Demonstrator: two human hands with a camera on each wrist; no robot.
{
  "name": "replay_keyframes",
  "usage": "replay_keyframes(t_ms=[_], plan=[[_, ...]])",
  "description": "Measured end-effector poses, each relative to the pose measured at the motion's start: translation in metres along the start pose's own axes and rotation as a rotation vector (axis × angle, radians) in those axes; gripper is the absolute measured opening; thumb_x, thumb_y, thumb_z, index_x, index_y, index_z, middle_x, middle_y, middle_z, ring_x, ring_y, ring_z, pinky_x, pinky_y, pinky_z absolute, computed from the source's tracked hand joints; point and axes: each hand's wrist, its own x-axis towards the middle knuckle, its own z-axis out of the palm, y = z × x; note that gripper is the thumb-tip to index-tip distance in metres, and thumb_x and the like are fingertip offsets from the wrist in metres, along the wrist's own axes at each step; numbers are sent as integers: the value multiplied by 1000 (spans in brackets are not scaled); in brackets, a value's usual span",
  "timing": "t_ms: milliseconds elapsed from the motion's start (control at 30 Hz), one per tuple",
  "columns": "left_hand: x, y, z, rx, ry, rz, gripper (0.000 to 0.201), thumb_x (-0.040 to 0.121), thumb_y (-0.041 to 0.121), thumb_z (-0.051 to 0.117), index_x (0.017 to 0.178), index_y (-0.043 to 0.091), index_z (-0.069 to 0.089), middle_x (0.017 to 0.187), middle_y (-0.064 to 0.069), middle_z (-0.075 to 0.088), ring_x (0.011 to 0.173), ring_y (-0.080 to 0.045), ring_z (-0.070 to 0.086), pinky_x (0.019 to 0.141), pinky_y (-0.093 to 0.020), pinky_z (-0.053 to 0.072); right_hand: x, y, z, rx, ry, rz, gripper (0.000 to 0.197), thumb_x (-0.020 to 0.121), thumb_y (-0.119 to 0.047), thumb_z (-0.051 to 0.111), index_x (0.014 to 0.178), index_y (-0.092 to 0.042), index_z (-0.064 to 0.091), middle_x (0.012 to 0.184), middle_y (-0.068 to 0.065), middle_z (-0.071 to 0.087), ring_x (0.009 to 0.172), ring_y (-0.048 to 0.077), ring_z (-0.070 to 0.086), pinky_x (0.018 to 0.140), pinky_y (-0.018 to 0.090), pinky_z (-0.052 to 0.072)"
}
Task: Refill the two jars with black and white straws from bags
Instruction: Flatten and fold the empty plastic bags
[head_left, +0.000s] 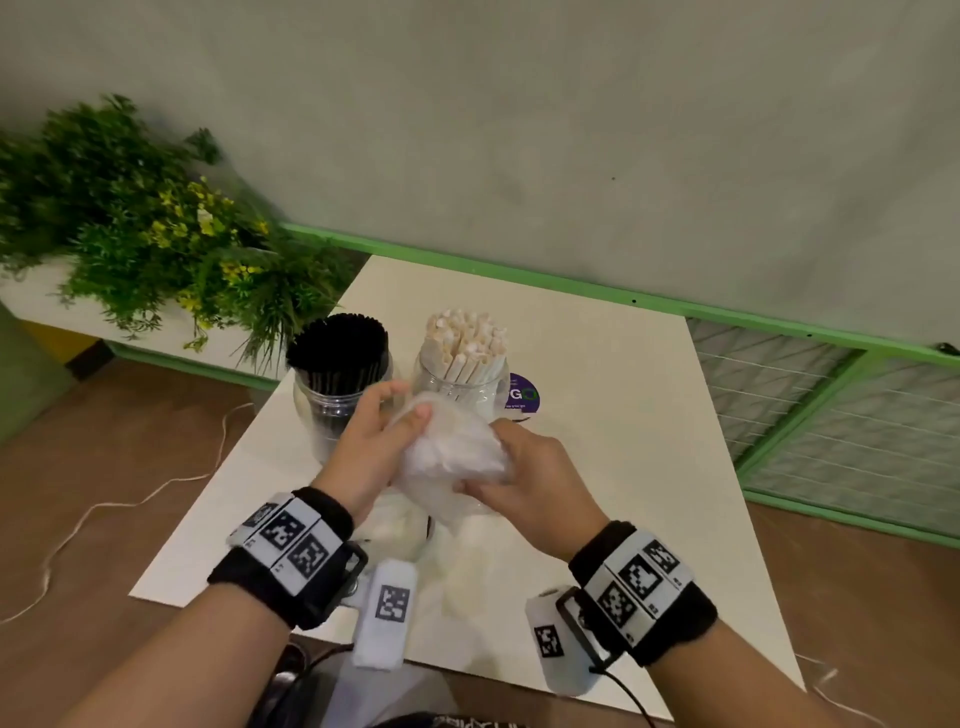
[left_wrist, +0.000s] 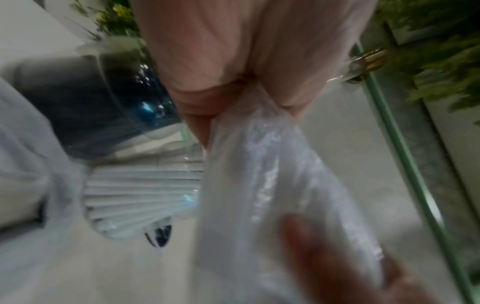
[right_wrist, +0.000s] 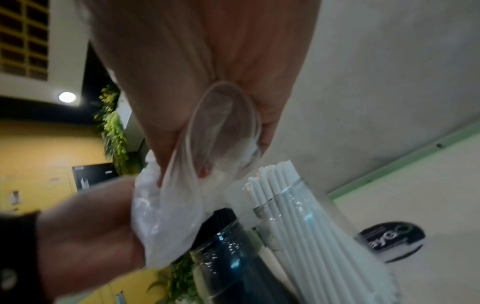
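Crumpling a clear plastic bag between them, both hands work just above the white counter, in front of the two jars. The left hand grasps the bag from its 9 o'clock side, thumb and fingertips pinching the film near the top, while the right hand grips it from 3 o'clock with fingers curled round the bunched plastic. Seen from the left wrist, the bag runs out from under the palm as a wrinkled, glossy fold; seen from the right wrist, a loop of the film bulges between the fingers. Whether any straws remain inside cannot be told. At 12 o'clock of the hands stand the jars side by side: the jar of black straws at 11 o'clock and the jar of white straws at 1 o'clock, both packed full, the straws rising above the rims. A round purple sticker lies on the counter just beside the white jar at its 3 o'clock. More pale plastic lies on the counter beneath the wrists. A leafy plant with yellow flowers sits at 10 o'clock beyond the counter's edge.
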Motion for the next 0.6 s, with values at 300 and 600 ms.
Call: replay_keyframes(t_ms=[300,600], plan=[[-31,-5,-50,-220,-253,-465,52,87,62,40,116,25,63,94,2,71,98,-16,65,91,-45,50,24,-10,80,-152,217,-72,68,81,-76,41,106,-12,45,103,-4,41,93,16,38,84,34,35],[-26,-25,-101,-415,-286,-439,63,72,25,75,127,42,51,125,-5,63,111,-23,63,89,-39,52,1,-31,158,-248,-120,-38,88,88,-73,-2,153,-14,-6,159,-9,-16,146,12,-18,119,48,-3]])
